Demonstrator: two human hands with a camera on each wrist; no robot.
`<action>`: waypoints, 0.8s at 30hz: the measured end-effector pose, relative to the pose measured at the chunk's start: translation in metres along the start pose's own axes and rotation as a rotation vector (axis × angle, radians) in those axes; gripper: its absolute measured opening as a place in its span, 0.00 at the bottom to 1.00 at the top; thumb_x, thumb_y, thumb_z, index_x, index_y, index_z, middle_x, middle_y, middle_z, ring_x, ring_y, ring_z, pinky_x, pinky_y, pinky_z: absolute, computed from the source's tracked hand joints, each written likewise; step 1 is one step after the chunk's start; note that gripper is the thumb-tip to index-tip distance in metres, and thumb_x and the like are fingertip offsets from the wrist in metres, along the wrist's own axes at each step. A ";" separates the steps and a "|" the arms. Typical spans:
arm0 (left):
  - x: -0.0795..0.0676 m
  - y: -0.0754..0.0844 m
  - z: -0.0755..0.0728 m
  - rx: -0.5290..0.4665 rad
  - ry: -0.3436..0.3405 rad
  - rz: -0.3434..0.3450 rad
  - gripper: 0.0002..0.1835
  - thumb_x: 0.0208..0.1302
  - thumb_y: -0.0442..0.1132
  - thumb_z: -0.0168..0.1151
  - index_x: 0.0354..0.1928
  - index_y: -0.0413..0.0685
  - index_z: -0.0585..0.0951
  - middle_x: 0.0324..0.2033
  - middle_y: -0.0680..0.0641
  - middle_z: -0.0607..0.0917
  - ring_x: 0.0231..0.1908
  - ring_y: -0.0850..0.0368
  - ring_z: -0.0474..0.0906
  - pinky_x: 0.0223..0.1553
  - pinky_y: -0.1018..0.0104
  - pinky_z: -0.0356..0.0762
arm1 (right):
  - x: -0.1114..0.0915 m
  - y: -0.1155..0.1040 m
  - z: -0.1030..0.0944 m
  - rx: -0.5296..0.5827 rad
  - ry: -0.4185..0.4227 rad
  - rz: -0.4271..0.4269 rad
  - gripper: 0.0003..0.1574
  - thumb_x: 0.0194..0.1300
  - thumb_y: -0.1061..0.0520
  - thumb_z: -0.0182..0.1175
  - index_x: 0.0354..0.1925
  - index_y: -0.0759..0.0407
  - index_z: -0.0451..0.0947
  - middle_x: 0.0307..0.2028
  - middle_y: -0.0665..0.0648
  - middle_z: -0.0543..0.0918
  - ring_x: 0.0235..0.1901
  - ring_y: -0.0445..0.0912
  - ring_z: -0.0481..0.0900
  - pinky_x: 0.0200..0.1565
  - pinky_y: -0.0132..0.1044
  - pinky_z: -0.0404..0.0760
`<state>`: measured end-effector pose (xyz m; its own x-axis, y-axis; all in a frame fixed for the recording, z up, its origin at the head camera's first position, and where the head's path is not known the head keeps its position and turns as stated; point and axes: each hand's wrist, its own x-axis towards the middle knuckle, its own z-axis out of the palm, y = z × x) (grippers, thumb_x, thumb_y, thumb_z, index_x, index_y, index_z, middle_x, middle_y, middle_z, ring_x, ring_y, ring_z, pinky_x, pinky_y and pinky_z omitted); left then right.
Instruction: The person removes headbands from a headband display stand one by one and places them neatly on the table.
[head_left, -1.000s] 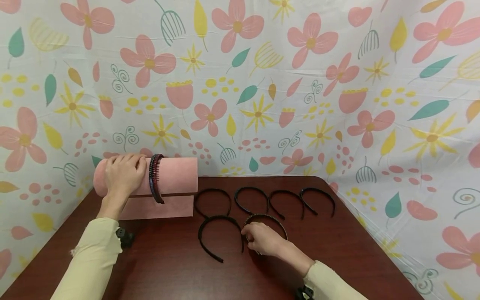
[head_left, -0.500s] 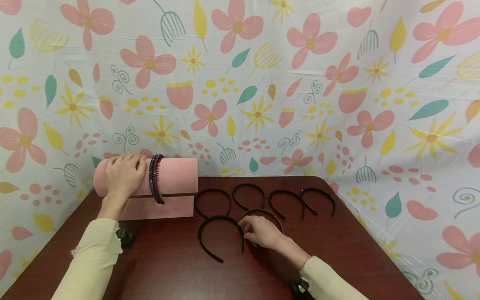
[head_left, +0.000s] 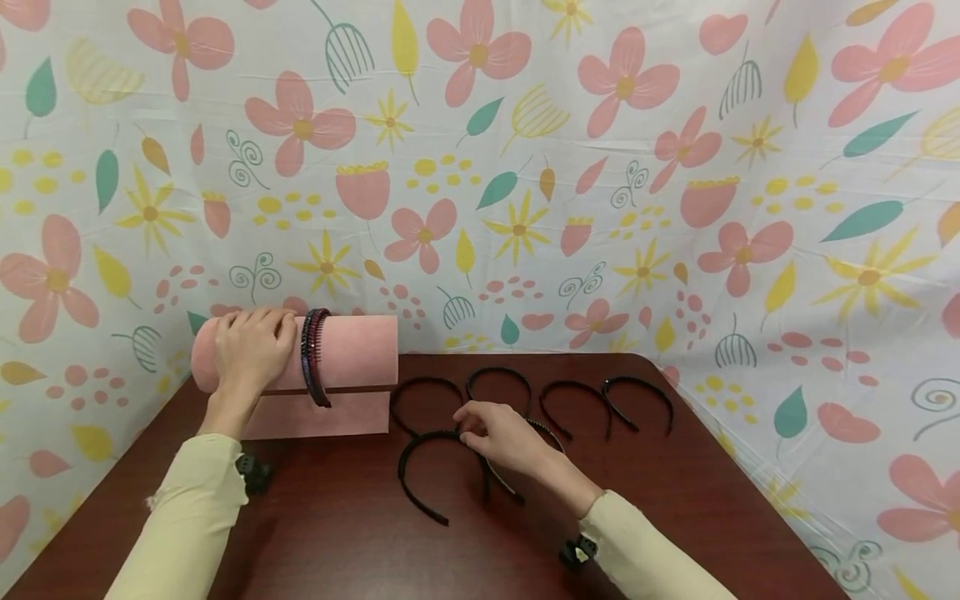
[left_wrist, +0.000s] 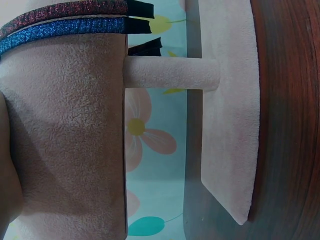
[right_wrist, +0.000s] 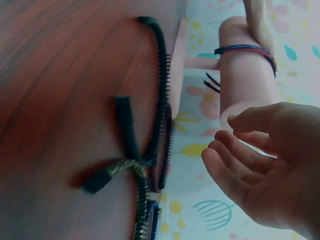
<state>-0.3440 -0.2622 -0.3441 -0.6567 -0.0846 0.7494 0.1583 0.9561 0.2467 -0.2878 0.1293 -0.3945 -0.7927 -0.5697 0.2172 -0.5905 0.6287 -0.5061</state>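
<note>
My left hand point(head_left: 255, 350) grips the left part of the pink headband stand's padded roll point(head_left: 363, 350), its fingers bent over the top. Beside that hand, a glittery blue headband point(left_wrist: 85, 31) and a glittery dark red headband point(left_wrist: 75, 11) sit round the roll; their black ends hang below it. My right hand point(head_left: 501, 437) hovers over the table with loosely bent fingers and nothing between them, as the right wrist view shows. Below it lies a beaded headband point(right_wrist: 140, 200), partly hidden by the hand in the head view. A black headband point(head_left: 403, 477) lies just left of it.
Several more dark headbands lie in a back row, among them one at the left point(head_left: 393, 404), one in the middle point(head_left: 498, 371) and one at the far right point(head_left: 670, 408). The stand's flat base point(left_wrist: 232, 125) rests on the dark wooden table point(head_left: 337, 517). Flowered cloth point(head_left: 480, 167) hangs behind.
My right hand shifted the beaded headband slightly back and left, then let go and rose toward the left. The middle back headband moved slightly back. My left hand stays on the stand.
</note>
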 end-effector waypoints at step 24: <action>0.000 0.000 0.002 -0.006 0.009 -0.005 0.22 0.75 0.48 0.44 0.46 0.44 0.86 0.48 0.39 0.87 0.52 0.39 0.80 0.64 0.43 0.65 | 0.053 -0.064 -0.004 -0.025 0.088 -0.151 0.15 0.71 0.55 0.59 0.55 0.50 0.78 0.36 0.44 0.85 0.29 0.36 0.78 0.31 0.29 0.75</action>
<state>-0.3458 -0.2621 -0.3451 -0.6508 -0.0916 0.7537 0.1594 0.9541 0.2537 -0.2927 0.0603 -0.3473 -0.7046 -0.6104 0.3620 -0.7063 0.5535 -0.4414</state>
